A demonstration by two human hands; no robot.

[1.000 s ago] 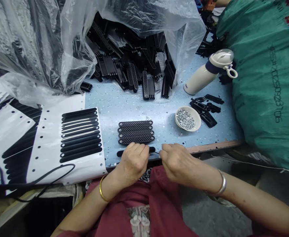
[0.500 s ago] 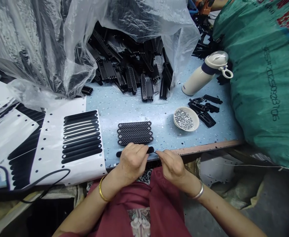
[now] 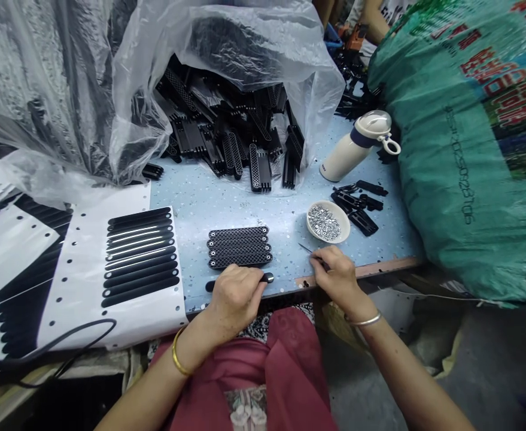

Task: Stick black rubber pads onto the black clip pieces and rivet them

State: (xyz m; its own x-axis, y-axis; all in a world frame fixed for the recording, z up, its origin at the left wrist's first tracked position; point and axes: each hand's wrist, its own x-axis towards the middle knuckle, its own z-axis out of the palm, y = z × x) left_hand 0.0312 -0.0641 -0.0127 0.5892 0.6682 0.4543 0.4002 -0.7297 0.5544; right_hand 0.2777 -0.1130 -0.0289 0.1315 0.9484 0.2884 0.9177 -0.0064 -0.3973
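Observation:
At the bench's front edge, my left hand (image 3: pixel 238 294) is closed over a long black strip with rounded ends (image 3: pixel 268 278); the hand covers its middle. To the right, my right hand (image 3: pixel 337 274) pinches a thin, dark pointed tool (image 3: pixel 306 248), its tip aimed up and left. Just above that hand stands a cream bowl (image 3: pixel 346 230) of small shiny metal rings or nuts (image 3: pixel 324 222). Several black lattice-faced bars (image 3: pixel 239 246) lie side by side just beyond my left hand. A white sheet (image 3: pixel 87 263) on the left carries a column of black rounded strips (image 3: pixel 140 257).
Clear plastic sheeting (image 3: pixel 155 36) drapes over a heap of black plastic parts (image 3: pixel 227 131). A cream bottle (image 3: pixel 346 157) stands near loose black pieces (image 3: pixel 356 206). A bulky green sack (image 3: pixel 442 167) borders the right side. A black cable (image 3: pixel 83 326) crosses the lower left.
My right hand has moved away from the strip, rightward and up towards the bowl, with the pointed tool in it. My left hand stays on the strip. The camera view has shifted slightly.

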